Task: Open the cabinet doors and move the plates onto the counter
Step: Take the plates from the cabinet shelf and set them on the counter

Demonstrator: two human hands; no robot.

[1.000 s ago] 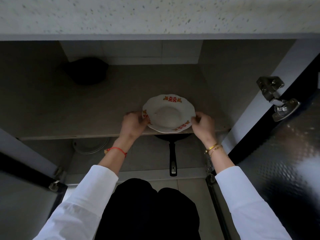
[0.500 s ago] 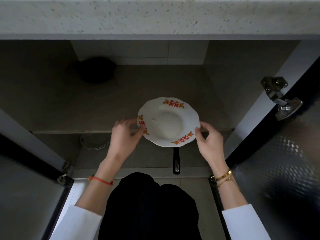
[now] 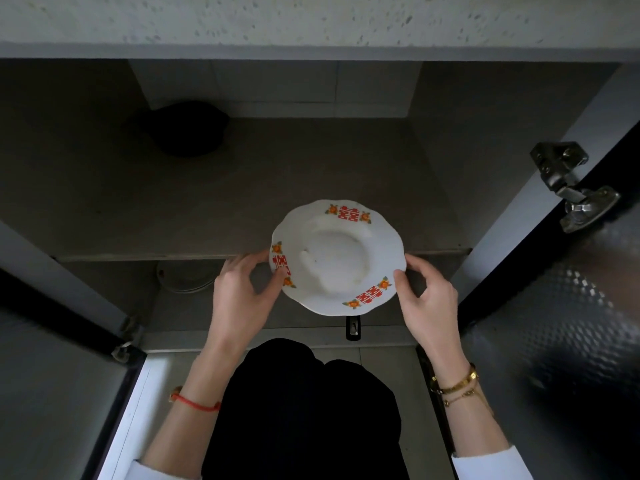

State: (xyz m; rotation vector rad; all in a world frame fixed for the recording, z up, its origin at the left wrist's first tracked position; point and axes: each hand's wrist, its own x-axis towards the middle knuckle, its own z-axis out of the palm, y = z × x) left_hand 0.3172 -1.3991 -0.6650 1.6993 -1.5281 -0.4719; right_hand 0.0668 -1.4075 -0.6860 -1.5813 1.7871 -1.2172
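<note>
Stood open on both sides: cabinet [image 3: 242, 188] under a speckled stone counter [image 3: 311, 19], left door [image 3: 52, 375] swung out at the lower left, right door [image 3: 571, 323] dark and glossy at the right, with a metal hinge [image 3: 571, 188] showing on its inner edge. Ran across the middle: a grey shelf [image 3: 173, 220], its front edge level with the hands. Sat far back on that shelf at the left: a dark rounded object [image 3: 183, 128], too dim to identify. Lay on the lower level under the shelf edge at the left: a pale stack of plates [image 3: 187, 277], partly hidden. Poked out below the held plate: a black pan handle [image 3: 353, 329].

Held level in the air in front of the shelf edge, clear of the shelf: a white scalloped plate [image 3: 337, 256] with red and orange motifs on the rim. Gripped its left rim, fingers curled, thumb on the upper face: left hand [image 3: 242, 299], red string at the wrist. Pinched its right rim the same way: right hand [image 3: 426, 306], gold bracelets at the wrist. Covered both forearms low in view: white sleeves [image 3: 485, 462].
</note>
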